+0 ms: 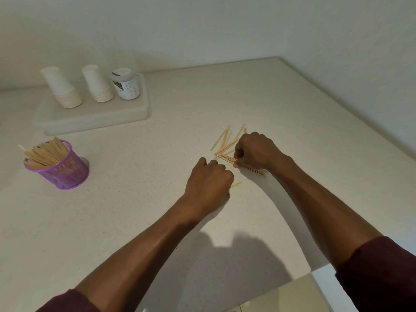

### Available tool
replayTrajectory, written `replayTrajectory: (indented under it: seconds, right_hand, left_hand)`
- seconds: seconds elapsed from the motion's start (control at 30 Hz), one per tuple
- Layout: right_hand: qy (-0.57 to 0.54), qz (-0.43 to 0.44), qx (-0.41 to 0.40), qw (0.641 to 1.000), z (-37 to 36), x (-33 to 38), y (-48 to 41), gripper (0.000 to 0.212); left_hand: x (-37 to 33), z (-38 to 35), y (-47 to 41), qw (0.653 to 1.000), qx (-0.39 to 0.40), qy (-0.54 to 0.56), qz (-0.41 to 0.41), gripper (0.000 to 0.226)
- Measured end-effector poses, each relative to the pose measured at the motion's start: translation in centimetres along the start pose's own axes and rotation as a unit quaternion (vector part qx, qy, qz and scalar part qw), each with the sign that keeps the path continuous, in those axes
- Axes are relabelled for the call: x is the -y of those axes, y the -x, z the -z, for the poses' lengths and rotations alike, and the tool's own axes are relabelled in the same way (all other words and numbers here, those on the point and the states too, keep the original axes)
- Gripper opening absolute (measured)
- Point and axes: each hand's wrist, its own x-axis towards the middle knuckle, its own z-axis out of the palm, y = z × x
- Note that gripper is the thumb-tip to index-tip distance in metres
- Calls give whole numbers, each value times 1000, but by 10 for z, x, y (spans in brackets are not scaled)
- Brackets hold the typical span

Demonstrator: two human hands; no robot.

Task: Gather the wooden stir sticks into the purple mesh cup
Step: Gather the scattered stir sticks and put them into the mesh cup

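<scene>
The right grip [256,152] pinched several stir sticks [225,157] on the surface [135,199]. The left grip [209,179] curled beside it, contents unclear; the purple mesh cup [67,173] stood well apart.

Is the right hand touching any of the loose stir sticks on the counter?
Touching. The head view shows the right hand gripping a bundle of stir sticks, whose ends stick out on both sides of its fist.

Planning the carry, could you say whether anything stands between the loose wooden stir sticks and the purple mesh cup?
Nothing visible does: besides the left hand, only pale counter lies between the wooden stir sticks and purple mesh cup.
</scene>
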Motion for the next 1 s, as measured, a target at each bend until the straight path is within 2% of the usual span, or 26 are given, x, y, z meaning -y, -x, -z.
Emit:
replayTrajectory:
  seconds: [0.1, 0.23, 0.37, 0.5, 0.6, 0.7, 0.77, 0.83, 0.9, 1.0]
  right_hand:
    - [29, 9, 7, 1000, 2, 5, -5, 25]
    - [47, 21, 7, 999, 3, 10, -7, 13]
    - [83, 40, 5, 996, 4, 13, -1, 22]
    - [155, 80, -3, 985, 3, 17, 5, 32]
    - [184, 98, -16, 978, 0, 19, 9, 29]
    - [180, 105, -25, 978, -2, 21, 10, 26]
    - [169, 105, -31, 979, -3, 18, 10, 26]
    - [139, 93, -21, 986, -2, 16, 7, 26]
    - [100, 72, 5, 992, 1, 15, 3, 21]
    - [24, 60, 26, 998, 6, 16, -1, 22]
  left_hand:
    - [-6, 5, -5, 998, 21, -32, -42, 15]
    - [-11, 3, -3, 989, 11, -103, -108, 41]
    - [-1, -11, -7, 977, -41, -179, -105, 37]
    - [9, -17, -9, 983, -20, -167, -77, 33]
    - [16, -24, -5, 990, -8, -124, -60, 34]
    - [24, -20, 6, 996, 28, -81, -20, 23]
    - [30, -19, 13, 999, 33, -33, 9, 14]
    - [41, -9, 22, 997, 27, 49, 59, 17]
    - [54, 3, 32, 977, -3, 169, 133, 19]
    - [78, 16, 52, 915, -92, 303, 251, 12]
